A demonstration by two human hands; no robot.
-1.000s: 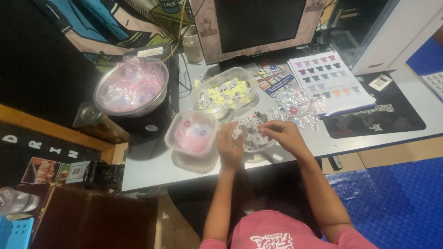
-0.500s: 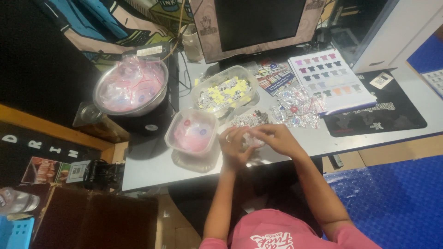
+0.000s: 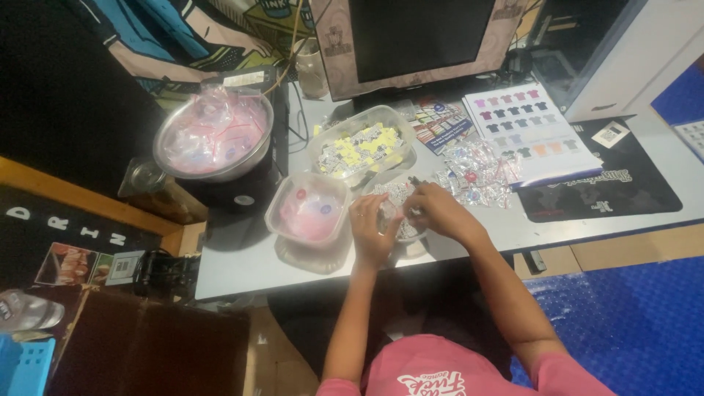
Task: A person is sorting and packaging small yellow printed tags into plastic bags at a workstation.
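At the far left a metal bowl (image 3: 213, 136) heaped with small clear bags stands on a black box at the counter's (image 3: 242, 264) left end. Just right of it, nearer the person, sits a clear plastic tub (image 3: 306, 210) of pink-tinted bags. Behind that tub lies a longer clear tray (image 3: 361, 144) filled with yellow and white printed slips.

The left hand (image 3: 372, 229) comes next, its fingers curled over the near rim of a small clear container (image 3: 396, 209) of little grey-and-white pieces, which stands on the counter's front edge between the pink tub and the loose packets. The fingers look closed around something small, but what they pinch is too tiny to tell. The right hand (image 3: 438, 214) is just beside it, touching or nearly so, fingertips drawn together over the same container; its hold is hidden as well.

Right of the hands a scatter of small clear packets (image 3: 477, 174) lies on the counter, touching a printed sheet (image 3: 528, 132) showing rows of coloured shirts. A black mat (image 3: 616, 187) follows, and a dark monitor (image 3: 418, 37) stands behind.
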